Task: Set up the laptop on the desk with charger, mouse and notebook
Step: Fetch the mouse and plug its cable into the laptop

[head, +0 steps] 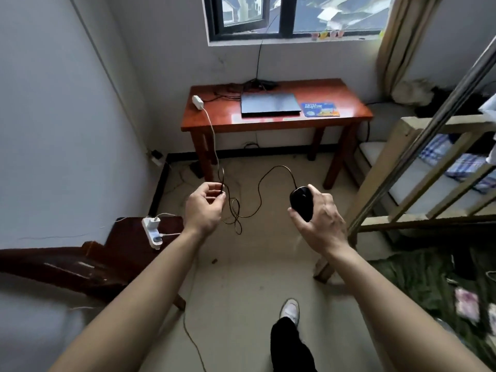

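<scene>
My right hand [320,221] grips a black wired mouse [302,202] in mid-air over the floor. Its thin black cable [260,191] loops across to my left hand [205,208], which pinches the cable's far part. Ahead stands a red-brown desk [354,108] under the window. A closed dark laptop [269,104] lies on its middle. A blue notebook [320,109] lies just right of the laptop. A white charger brick [198,101] sits at the desk's left edge, its white cord [213,135] hanging down toward the floor.
A dark wooden chair [88,261] at the left carries a white power strip [151,232] with plugs in it. A bunk bed frame [418,167] fills the right side. Loose cables trail on the floor below the desk. My foot [290,311] steps on the beige floor.
</scene>
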Demonstrator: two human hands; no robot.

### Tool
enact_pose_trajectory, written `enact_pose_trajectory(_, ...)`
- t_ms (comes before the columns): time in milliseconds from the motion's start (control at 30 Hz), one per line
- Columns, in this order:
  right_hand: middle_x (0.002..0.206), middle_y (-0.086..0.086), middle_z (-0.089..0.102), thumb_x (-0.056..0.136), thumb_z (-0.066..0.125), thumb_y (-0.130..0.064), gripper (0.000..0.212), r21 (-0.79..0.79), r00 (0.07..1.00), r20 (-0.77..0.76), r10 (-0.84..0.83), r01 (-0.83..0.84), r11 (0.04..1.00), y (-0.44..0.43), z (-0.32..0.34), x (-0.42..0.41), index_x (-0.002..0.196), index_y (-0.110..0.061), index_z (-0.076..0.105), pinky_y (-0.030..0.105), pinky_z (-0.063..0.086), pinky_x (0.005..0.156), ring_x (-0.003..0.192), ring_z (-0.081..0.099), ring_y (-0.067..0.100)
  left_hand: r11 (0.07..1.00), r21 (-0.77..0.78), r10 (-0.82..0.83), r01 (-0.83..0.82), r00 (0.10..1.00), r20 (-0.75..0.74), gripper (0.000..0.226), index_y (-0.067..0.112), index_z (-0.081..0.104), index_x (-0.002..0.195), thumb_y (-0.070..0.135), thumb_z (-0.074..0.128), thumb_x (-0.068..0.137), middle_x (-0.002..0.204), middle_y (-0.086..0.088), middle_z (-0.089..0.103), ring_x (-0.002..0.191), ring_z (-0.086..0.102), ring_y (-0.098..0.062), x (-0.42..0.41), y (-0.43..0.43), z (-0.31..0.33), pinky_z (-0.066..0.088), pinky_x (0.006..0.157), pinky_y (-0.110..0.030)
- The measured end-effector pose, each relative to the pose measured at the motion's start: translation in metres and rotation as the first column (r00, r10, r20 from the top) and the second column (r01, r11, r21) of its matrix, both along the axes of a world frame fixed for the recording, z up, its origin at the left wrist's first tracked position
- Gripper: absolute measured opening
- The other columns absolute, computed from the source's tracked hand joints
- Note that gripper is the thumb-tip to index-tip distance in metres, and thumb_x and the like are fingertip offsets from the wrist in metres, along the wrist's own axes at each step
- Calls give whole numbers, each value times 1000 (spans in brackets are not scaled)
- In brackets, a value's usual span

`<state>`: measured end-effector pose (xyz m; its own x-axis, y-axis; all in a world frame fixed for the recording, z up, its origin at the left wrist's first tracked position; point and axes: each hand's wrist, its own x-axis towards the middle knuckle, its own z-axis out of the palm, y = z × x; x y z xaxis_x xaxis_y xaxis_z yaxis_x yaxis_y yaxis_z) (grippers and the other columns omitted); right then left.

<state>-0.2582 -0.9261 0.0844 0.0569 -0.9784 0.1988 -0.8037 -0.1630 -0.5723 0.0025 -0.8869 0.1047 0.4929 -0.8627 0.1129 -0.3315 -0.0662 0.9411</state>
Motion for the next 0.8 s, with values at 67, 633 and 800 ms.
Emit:
enact_pose_trajectory(67,135,9,51,86,66,-56,78,-30,1000,18,0,0,1000,-64,-4,1,151,-22,38,45,50,91,121,56,32,1000,-20,-13,13,1000,7,14,29,67,90,16,70,89,86,4,69,79,64,-9,0,-62,-3,56,70,-25)
enact_pose_trajectory(633,135,5,51,77,53,-64,78,-68,989,129,-65,74,995,-473,44,11,146,-32,39,42,49,91,120,57,27,984,-161,-76,80,997,33,18,32,61,92,16,68,91,87,7,67,78,64,-5,5,-476,43,53,68,-22)
enact_pose_trajectory(800,137,10,51,85,65,-53,72,-98,992,84,-95,103,990,-596,49,37,147,-25,41,43,48,95,123,55,32,968,-212,-139,132,990,-15,14,24,62,95,12,67,91,85,3,66,76,63,-9,32,-611,44,55,68,-23)
